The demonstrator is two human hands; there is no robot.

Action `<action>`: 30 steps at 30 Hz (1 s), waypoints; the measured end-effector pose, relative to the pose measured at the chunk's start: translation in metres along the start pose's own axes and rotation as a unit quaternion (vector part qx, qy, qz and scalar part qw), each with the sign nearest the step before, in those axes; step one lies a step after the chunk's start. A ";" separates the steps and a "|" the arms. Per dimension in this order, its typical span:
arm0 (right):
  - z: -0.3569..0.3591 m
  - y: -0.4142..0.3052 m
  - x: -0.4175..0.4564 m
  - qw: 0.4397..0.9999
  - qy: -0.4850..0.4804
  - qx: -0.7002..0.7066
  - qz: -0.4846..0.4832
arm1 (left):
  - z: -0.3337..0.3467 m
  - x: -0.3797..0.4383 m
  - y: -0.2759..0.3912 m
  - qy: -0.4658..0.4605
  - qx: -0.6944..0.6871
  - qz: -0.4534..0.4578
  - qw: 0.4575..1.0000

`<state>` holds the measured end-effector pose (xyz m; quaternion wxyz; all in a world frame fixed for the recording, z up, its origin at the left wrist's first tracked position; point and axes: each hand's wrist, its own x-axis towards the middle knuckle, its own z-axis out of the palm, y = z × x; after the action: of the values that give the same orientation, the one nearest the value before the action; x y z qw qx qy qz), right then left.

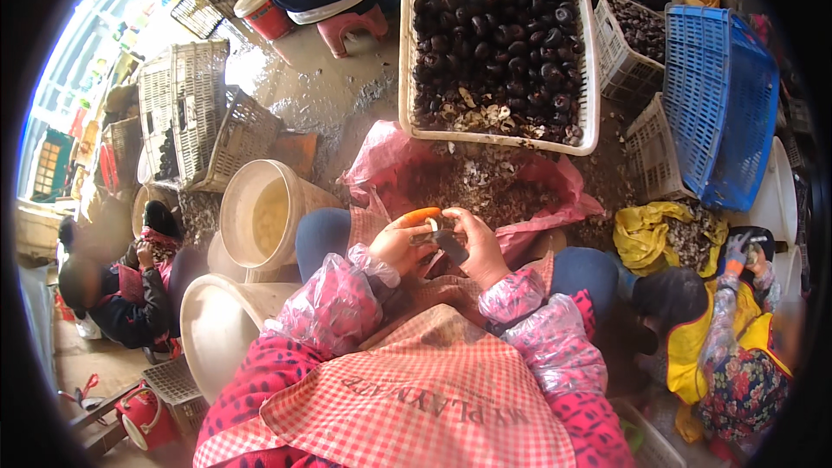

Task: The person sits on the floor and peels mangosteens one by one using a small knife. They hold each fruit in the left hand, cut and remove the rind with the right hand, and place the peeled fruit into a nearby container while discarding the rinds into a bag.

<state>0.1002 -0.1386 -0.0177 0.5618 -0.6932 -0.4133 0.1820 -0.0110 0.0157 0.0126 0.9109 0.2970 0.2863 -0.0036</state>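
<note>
Over my lap, my left hand [398, 248] is curled around a small pale piece [433, 224], largely hidden by the fingers. An orange cover or handle [419, 216] lies along its index finger; which one I cannot tell. Close beside it, my right hand [484, 250] has bent fingers, with a smooth dark thing [450, 246] at its thumb, either a thumb cover or a held object. Just beyond the hands lies an open pink plastic sack [380, 153] with dark and pale peelings. A white plastic crate [497, 140] of dark water chestnuts [494, 32] stands behind it.
At left are a white bucket [260, 214] with pale contents, another white bucket [214, 331] and stacked crates [188, 110]. Blue crates [702, 97] and a yellow sack [650, 234] stand right. Co-workers sit at left [130, 299] and right [728, 338].
</note>
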 end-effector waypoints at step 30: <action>0.006 0.043 -0.002 0.981 0.038 0.059 0.184 | 0.007 -0.008 0.004 0.037 0.089 -0.036 0.995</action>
<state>0.1102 -0.1378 -0.0596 0.5737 -0.7296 -0.2460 0.2795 -0.0136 0.0137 0.0232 0.8691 0.3661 0.3286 -0.0511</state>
